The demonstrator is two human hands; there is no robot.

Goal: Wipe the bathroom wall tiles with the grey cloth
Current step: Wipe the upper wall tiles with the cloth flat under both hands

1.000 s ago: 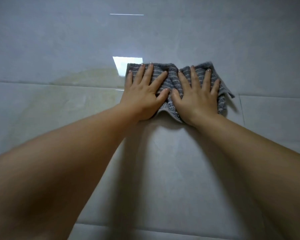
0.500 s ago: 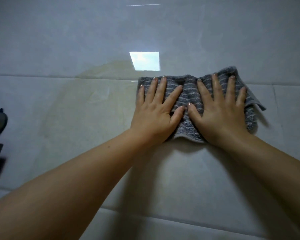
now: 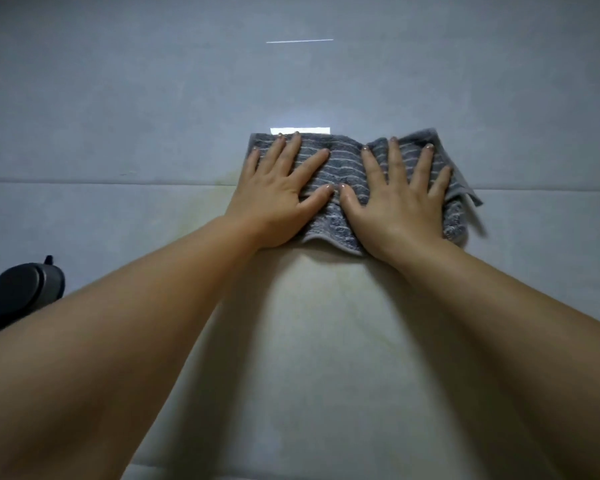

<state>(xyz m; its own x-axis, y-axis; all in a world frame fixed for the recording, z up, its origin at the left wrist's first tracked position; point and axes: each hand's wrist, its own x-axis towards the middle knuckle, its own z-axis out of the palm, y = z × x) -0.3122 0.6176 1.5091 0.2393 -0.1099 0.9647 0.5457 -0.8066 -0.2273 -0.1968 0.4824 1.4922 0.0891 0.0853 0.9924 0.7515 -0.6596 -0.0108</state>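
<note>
Under both flat palms, the grey striped towelling cloth (image 3: 347, 174) lies pressed on the pale shiny wall tiles (image 3: 118, 133); left hand (image 3: 278, 195) and right hand (image 3: 399, 202) spread fingers wide, gripping nothing, so it rubs evenly.

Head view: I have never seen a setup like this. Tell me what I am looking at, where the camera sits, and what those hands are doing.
There is no machine here: a person wears a wide-angle camera on the head, so the single picture shows what they face. The surface is a wall of pale tiles, with a horizontal joint running across. Against it lies a grey striped cloth. The left hand and right hand press it flat, side by side, fingers straight and spread; neither grips it. The bright patch just above the cloth is a reflection on the glossy tile. At the left edge sits a dark round object; I cannot tell what it is.
</note>
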